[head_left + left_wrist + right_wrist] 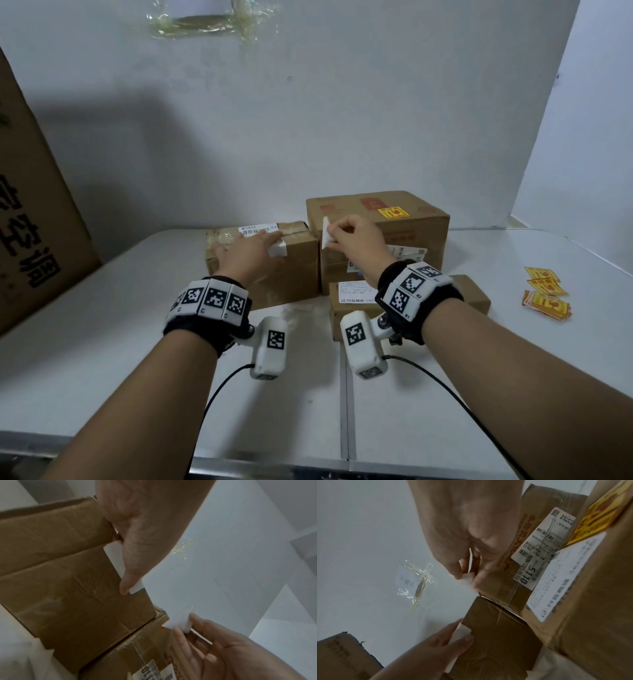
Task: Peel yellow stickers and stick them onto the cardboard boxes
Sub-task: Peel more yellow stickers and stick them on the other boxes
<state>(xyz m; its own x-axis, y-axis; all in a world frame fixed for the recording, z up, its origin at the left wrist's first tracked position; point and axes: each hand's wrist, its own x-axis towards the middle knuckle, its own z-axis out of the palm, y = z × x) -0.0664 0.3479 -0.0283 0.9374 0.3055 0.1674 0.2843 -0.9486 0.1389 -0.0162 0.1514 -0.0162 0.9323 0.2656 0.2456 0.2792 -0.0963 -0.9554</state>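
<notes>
Left hand [251, 251] lies flat-fingered on the left box [274, 270], pressing a white piece [278, 249] over its top front edge. The piece shows only its white side; can't tell if it's a sticker face-down or a backing. Right hand [356, 236] pinches another white piece [326, 233], held in the air in front of the big box [376, 233] near the desk's [102, 342] back edge.

Big box already carries a yellow sticker [394, 212] on top. Low box [356, 301] in front of it shows only a shipping label. Spare stickers [546, 294] sit in a loose pile near the right edge, well apart from the boxes.

To do the step well, probably: keep the left fingers flat, smooth from the middle outward, wrap the fold tight over the edge so no corner lifts. Park the right-hand piece clear of the boxes.

All boxes closed; contents not visible.
</notes>
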